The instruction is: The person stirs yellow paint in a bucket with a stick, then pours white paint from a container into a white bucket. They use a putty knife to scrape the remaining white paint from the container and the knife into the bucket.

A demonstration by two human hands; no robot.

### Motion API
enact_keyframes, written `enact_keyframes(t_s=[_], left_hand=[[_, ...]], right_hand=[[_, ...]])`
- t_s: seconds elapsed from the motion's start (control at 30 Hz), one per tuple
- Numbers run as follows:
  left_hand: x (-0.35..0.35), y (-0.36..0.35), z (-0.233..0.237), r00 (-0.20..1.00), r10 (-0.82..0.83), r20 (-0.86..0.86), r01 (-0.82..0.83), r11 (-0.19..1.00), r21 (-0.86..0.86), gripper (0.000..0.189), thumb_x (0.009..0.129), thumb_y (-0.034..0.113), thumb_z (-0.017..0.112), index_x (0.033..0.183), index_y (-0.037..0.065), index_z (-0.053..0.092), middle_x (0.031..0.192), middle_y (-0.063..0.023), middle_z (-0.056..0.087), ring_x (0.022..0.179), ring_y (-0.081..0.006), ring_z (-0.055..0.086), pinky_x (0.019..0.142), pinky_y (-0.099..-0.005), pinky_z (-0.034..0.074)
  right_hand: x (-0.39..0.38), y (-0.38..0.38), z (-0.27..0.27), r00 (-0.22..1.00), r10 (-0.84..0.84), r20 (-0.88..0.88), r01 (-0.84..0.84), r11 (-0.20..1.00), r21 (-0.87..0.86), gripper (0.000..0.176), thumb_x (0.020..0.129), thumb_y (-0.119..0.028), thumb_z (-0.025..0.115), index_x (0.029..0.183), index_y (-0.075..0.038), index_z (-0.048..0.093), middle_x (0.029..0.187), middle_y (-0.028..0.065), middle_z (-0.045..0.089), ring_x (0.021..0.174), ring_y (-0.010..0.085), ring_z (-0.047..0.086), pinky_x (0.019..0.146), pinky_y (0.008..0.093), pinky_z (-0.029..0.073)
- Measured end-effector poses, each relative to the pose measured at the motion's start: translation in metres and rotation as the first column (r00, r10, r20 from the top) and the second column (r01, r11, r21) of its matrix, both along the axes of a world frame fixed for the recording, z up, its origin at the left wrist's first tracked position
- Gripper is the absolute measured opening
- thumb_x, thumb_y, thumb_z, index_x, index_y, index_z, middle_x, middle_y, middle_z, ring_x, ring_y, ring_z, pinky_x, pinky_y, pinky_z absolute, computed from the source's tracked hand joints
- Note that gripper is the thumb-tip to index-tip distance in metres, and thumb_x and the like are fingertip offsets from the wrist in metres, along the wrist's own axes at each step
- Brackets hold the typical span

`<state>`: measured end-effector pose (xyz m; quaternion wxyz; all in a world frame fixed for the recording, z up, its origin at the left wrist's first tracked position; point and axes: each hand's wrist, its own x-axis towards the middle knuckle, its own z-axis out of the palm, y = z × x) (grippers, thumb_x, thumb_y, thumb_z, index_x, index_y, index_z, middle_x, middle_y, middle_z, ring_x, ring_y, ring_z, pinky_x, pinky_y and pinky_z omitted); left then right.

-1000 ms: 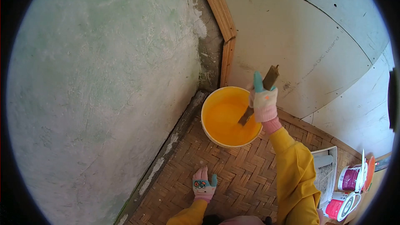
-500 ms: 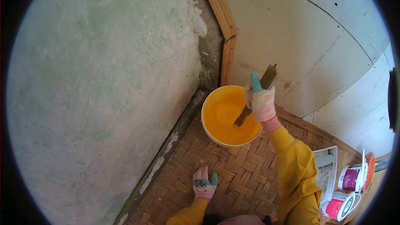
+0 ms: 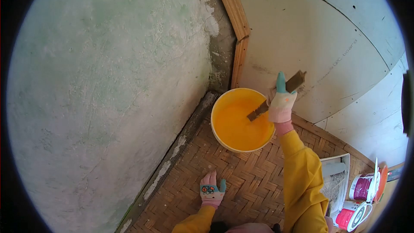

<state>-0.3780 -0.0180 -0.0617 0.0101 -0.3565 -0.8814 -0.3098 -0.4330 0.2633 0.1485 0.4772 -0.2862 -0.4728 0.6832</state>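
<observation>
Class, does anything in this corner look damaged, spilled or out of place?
The green wall looks blotchy, and its edge nearest the wooden trim is ragged, as if flaked. The dark strip along its foot has whitish patches. No spill shows on the woven floor beside the bucket.

The woven floor (image 3: 250, 179) carries a bucket (image 3: 241, 150) near its far corner, with a tray (image 3: 346, 170) and two tubs (image 3: 361, 187) toward its right edge.

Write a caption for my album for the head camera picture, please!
A gloved right hand dips a brown stick into a bucket of yellow liquid, beside a patchy green wall.
</observation>
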Motion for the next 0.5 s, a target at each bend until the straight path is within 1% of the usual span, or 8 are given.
enact_keyframes(t_s=[0.03, 0.1, 0.17, 0.2, 0.27, 0.4, 0.47, 0.5], left_hand=[[0.000, 0.000, 0.000, 1.000, -0.001, -0.010, 0.001, 1.000, 0.005, 0.046, 0.075, 0.028, 0.059, 0.112, 0.003, 0.048, 0.106, -0.0143, 0.047, 0.093, -0.0313, 0.047, 0.080, -0.0404, 0.040], [-0.001, 0.000, 0.000, 1.000, -0.005, -0.023, 0.005, 1.000, 0.009, 0.046, 0.075, 0.028, 0.059, 0.112, 0.003, 0.048, 0.106, -0.0142, 0.047, 0.093, -0.0313, 0.047, 0.080, -0.0403, 0.040], [-0.001, -0.001, 0.002, 1.000, -0.015, 0.004, 0.015, 1.000, -0.007, 0.046, 0.075, 0.028, 0.058, 0.112, 0.003, 0.048, 0.106, -0.0143, 0.047, 0.093, -0.0311, 0.047, 0.080, -0.0402, 0.040], [-0.001, 0.000, 0.002, 1.000, -0.015, 0.008, 0.015, 1.000, -0.007, 0.046, 0.075, 0.028, 0.058, 0.112, 0.003, 0.048, 0.106, -0.0143, 0.047, 0.093, -0.0311, 0.047, 0.080, -0.0402, 0.040], [0.000, 0.000, 0.001, 1.000, -0.004, 0.013, 0.004, 1.000, -0.011, 0.047, 0.076, 0.029, 0.058, 0.113, 0.002, 0.048, 0.107, -0.0147, 0.047, 0.094, -0.0311, 0.047, 0.081, -0.0401, 0.039], [-0.001, -0.001, -0.003, 1.000, -0.012, -0.005, 0.012, 1.000, 0.008, 0.047, 0.076, 0.029, 0.058, 0.113, 0.002, 0.047, 0.107, -0.0148, 0.047, 0.094, -0.0312, 0.047, 0.081, -0.0404, 0.039], [-0.001, -0.001, 0.000, 1.000, -0.018, 0.013, 0.019, 0.999, -0.032, 0.047, 0.076, 0.029, 0.058, 0.113, 0.002, 0.047, 0.106, -0.0148, 0.047, 0.093, -0.0314, 0.047, 0.081, -0.0408, 0.040], [-0.001, -0.001, 0.000, 1.000, -0.021, 0.017, 0.022, 0.999, -0.033, 0.047, 0.076, 0.029, 0.058, 0.113, 0.002, 0.047, 0.106, -0.0148, 0.047, 0.093, -0.0314, 0.047, 0.081, -0.0408, 0.040]], right_hand=[[-0.002, -0.004, -0.003, 0.995, -0.057, -0.085, 0.057, 0.998, -0.004, 0.037, 0.084, -0.028, 0.055, 0.057, -0.005, 0.048, 0.042, -0.0022, 0.036, 0.030, 0.0077, 0.031, 0.030, 0.0219, 0.022], [-0.002, -0.014, -0.009, 0.993, -0.046, -0.109, 0.050, 0.998, 0.037, 0.035, 0.085, -0.027, 0.054, 0.058, -0.005, 0.048, 0.042, -0.0022, 0.036, 0.031, 0.0074, 0.031, 0.030, 0.0221, 0.022], [0.002, -0.019, -0.011, 0.997, 0.079, -0.004, -0.078, 0.990, 0.117, 0.035, 0.085, -0.026, 0.054, 0.058, -0.005, 0.048, 0.042, -0.0019, 0.036, 0.032, 0.0071, 0.032, 0.031, 0.0222, 0.022], [0.003, -0.015, -0.007, 0.997, 0.079, 0.000, -0.078, 0.990, 0.117, 0.035, 0.085, -0.026, 0.054, 0.058, -0.005, 0.048, 0.042, -0.0019, 0.036, 0.032, 0.0071, 0.032, 0.031, 0.0222, 0.022], [0.006, -0.005, 0.004, 0.999, 0.040, 0.035, -0.040, 0.999, -0.017, 0.035, 0.085, -0.025, 0.054, 0.057, -0.005, 0.048, 0.042, -0.0018, 0.035, 0.032, 0.0072, 0.032, 0.030, 0.0224, 0.023], [-0.008, -0.016, -0.001, 0.995, -0.093, -0.033, 0.094, 0.994, 0.052, 0.037, 0.085, -0.026, 0.054, 0.056, -0.005, 0.047, 0.042, -0.0020, 0.035, 0.031, 0.0076, 0.032, 0.030, 0.0222, 0.024], [-0.010, -0.022, -0.011, 0.998, 0.040, -0.056, -0.034, 0.994, 0.107, 0.037, 0.085, -0.027, 0.054, 0.056, -0.004, 0.048, 0.042, -0.0021, 0.035, 0.031, 0.0081, 0.032, 0.030, 0.0225, 0.024], [-0.007, -0.023, -0.009, 0.998, 0.037, -0.052, -0.031, 0.994, 0.106, 0.037, 0.085, -0.027, 0.054, 0.056, -0.004, 0.048, 0.042, -0.0021, 0.035, 0.031, 0.0081, 0.032, 0.030, 0.0225, 0.024]])
